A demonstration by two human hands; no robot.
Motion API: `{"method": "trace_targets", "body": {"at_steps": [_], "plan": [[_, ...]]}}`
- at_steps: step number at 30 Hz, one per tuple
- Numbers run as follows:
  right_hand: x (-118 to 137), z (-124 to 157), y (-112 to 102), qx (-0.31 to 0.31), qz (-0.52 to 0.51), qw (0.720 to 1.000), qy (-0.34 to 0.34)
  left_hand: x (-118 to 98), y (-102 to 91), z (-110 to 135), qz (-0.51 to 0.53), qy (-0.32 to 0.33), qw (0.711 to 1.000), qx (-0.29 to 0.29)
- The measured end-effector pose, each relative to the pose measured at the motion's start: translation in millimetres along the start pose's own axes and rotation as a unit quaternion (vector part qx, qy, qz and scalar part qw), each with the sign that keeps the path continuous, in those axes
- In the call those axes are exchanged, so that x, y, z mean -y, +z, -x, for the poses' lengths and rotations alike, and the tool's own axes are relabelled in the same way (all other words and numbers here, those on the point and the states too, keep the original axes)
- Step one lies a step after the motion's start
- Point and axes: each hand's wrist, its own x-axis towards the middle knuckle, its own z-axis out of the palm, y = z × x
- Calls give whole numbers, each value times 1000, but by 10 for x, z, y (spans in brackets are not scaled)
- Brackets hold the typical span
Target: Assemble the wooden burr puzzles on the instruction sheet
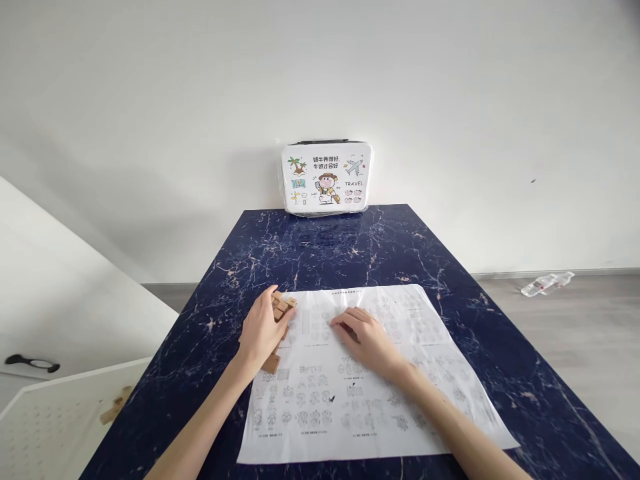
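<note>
My left hand (261, 328) is curved around a cluster of small wooden blocks (283, 308) at the left edge of a printed paper sheet (380, 447). Its thumb and fingers press on the blocks from both sides. One more wooden block (271, 364) lies just below that palm, and others are partly covered by the hand. On the middle of the sheet rests my right hand (367, 341), fingers curled down and drawn together. Whatever may be under those fingers is hidden. Rows of small line drawings and captions cover the sheet.
The sheet lies on a dark blue marbled table (330, 257). A white printed case (327, 177) in clear plastic stands at its far edge against the wall. Down to the left, a white perforated surface (55, 427) bears wooden pieces (116, 405). A clear plastic bottle (547, 283) lies on the floor.
</note>
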Motion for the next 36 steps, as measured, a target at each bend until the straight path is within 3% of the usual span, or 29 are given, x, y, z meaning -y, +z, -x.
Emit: {"method": "trace_targets", "body": {"at_steps": [20, 25, 30, 36], "plan": [[23, -13, 4, -3, -1, 1000, 7, -5, -8, -122, 35, 16, 999, 11], [12, -8, 16, 0, -11, 1000, 3, -107, -82, -108, 68, 30, 997, 12], [10, -23, 5, -4, -54, 998, 26, -416, -144, -1, 157, 53, 984, 72], [-36, -68, -88, -32, -181, 973, 142, -733, -106, 201, 204, 112, 953, 194]]}}
